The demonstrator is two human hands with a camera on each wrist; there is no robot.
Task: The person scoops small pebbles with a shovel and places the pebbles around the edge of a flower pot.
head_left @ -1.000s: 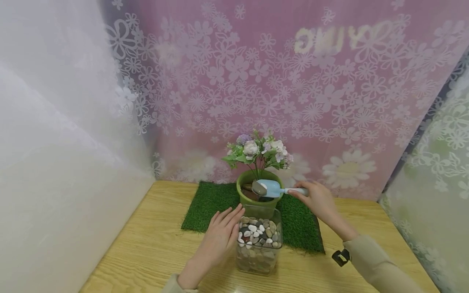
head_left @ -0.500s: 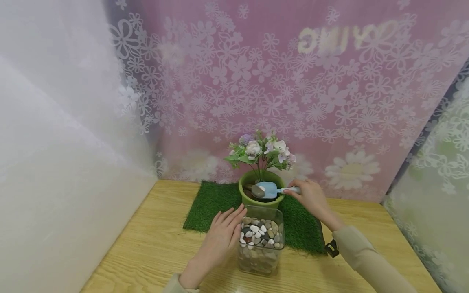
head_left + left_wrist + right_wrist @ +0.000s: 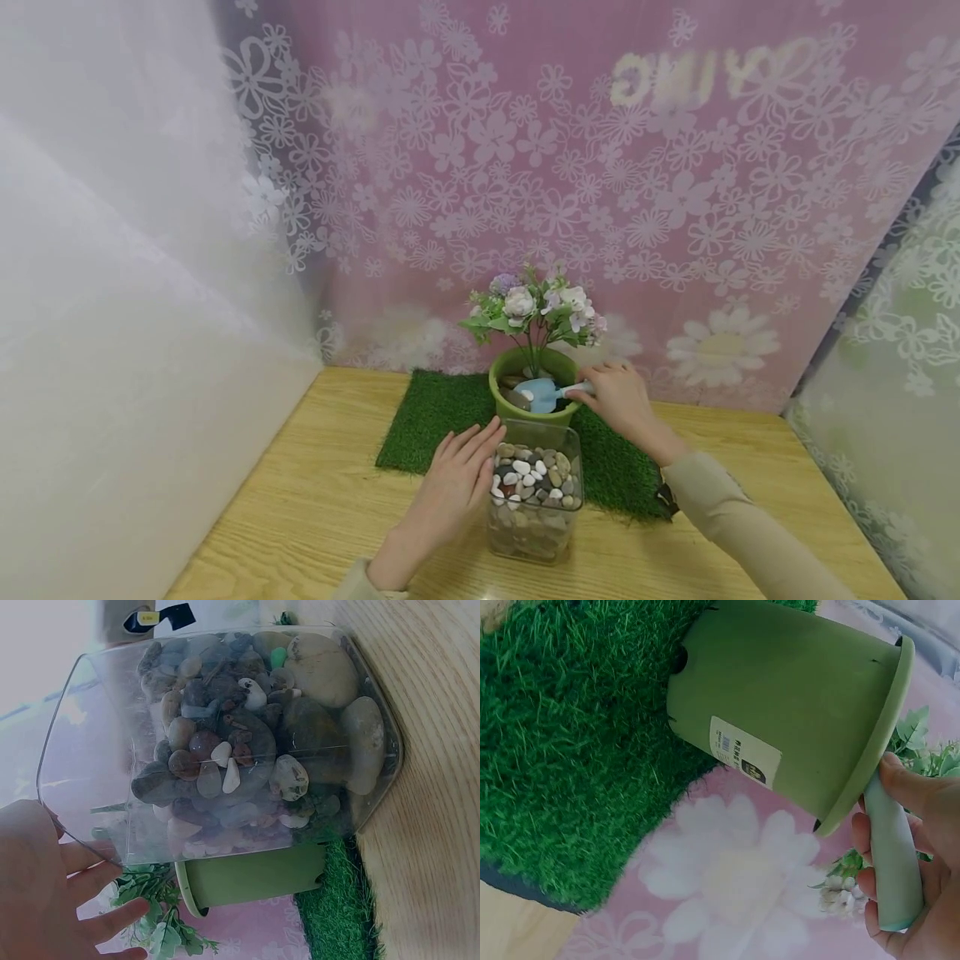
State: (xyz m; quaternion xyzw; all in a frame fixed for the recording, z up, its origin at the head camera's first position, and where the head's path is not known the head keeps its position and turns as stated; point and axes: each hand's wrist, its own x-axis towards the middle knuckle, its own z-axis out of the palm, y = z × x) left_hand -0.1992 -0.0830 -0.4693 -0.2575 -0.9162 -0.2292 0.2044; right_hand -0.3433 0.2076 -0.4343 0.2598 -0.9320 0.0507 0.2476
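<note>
My right hand (image 3: 617, 402) grips the pale handle of a small blue scoop (image 3: 542, 395), also seen as a light handle (image 3: 894, 859) in the right wrist view. The scoop's blade lies inside the mouth of a green flower pot (image 3: 532, 417), tipped to the left, with a grey stone (image 3: 515, 399) and a small white pebble at its edge. White and purple flowers (image 3: 519, 304) rise from the pot. My left hand (image 3: 452, 475), fingers straight, rests against the left rim of a clear plastic container (image 3: 534, 533) filled with mixed pebbles (image 3: 225, 742).
The pot stands on a green artificial grass mat (image 3: 435, 417) on a wooden table (image 3: 300, 500). A pink flowered curtain (image 3: 525, 167) hangs close behind. A pale sheet (image 3: 150, 292) borders the left side.
My right hand has moved left and slightly down, bringing the scoop into the pot and tilting it. The grey stone has slid off the blade into the pot. My left hand stays put.
</note>
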